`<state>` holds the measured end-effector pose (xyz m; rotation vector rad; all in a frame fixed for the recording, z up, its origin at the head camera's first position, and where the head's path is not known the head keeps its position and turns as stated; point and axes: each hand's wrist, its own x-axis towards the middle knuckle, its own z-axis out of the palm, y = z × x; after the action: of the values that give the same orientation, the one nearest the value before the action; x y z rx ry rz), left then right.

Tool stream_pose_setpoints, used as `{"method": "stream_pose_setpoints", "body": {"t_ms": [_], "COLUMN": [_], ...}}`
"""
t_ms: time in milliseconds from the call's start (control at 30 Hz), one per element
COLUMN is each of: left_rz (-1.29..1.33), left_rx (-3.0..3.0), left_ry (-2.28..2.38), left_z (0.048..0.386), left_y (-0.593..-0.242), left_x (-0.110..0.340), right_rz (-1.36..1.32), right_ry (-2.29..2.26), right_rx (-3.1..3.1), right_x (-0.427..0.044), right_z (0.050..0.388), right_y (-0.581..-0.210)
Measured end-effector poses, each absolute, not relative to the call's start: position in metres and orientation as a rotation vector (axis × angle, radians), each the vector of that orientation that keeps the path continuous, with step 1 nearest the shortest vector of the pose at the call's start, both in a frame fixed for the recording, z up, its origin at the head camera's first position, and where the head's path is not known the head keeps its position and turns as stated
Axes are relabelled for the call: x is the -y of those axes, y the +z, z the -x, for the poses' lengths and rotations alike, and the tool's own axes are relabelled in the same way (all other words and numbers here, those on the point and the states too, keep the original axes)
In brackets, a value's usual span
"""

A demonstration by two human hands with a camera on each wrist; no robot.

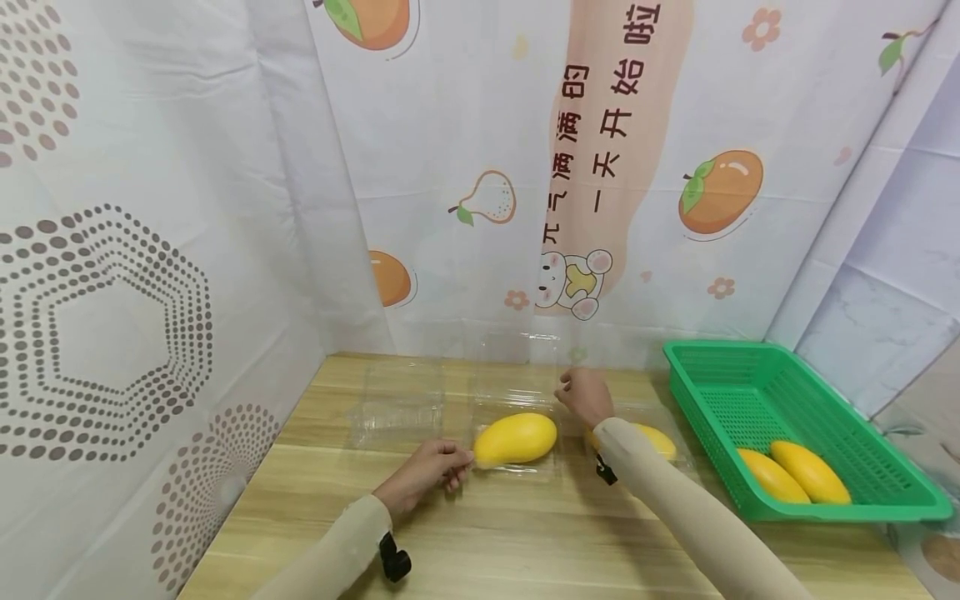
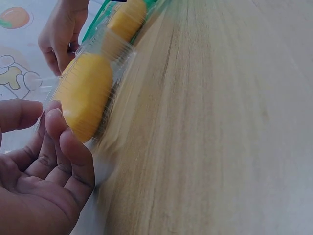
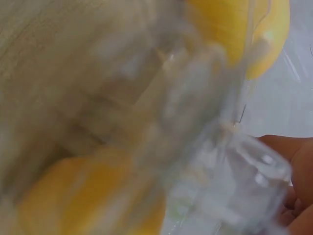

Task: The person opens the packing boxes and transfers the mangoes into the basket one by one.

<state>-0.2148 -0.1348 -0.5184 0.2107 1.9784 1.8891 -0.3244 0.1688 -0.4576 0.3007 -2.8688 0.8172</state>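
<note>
A yellow mango-shaped fruit [image 1: 517,437] lies in the middle clear plastic container [image 2: 126,58], whose transparent lid [image 1: 517,367] stands raised behind it. At the container's front left corner, my left hand [image 1: 426,477] pinches the thin edge between thumb and fingers; the left wrist view shows this hand [image 2: 46,166] beside the fruit [image 2: 85,93]. My right hand [image 1: 587,396], fingers bent, grips the container's back right edge. In the right wrist view its fingers [image 3: 298,161] are at a clear plastic corner [image 3: 257,176], and much is blurred.
Another clear container with a yellow fruit [image 1: 656,440] is partly under my right sleeve. A further clear container [image 1: 397,417] is at the left. At the right, a green basket [image 1: 862,442] holds two yellow fruits [image 1: 810,472]. A printed curtain [image 1: 450,125] hangs behind the table.
</note>
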Motion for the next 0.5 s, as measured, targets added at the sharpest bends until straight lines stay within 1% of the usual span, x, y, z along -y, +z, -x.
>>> {"method": "stream_pose_setpoints", "body": {"t_ms": [233,500], "left_rz": [-0.195,-0.199], "left_rx": [-1.995,-1.987], "left_ry": [1.886,1.891], "left_z": [0.2123,0.213], "left_y": [-0.5157,-0.5168], "left_x": [0.1344,0.1346], "right_rz": [-0.299,-0.357], "right_ry": [0.707,0.605], "right_rx": [2.909,2.938], "right_x": [-0.1664,-0.1656], "right_z": [0.3208,0.3205], "right_y": [-0.4552,-0.4548]}}
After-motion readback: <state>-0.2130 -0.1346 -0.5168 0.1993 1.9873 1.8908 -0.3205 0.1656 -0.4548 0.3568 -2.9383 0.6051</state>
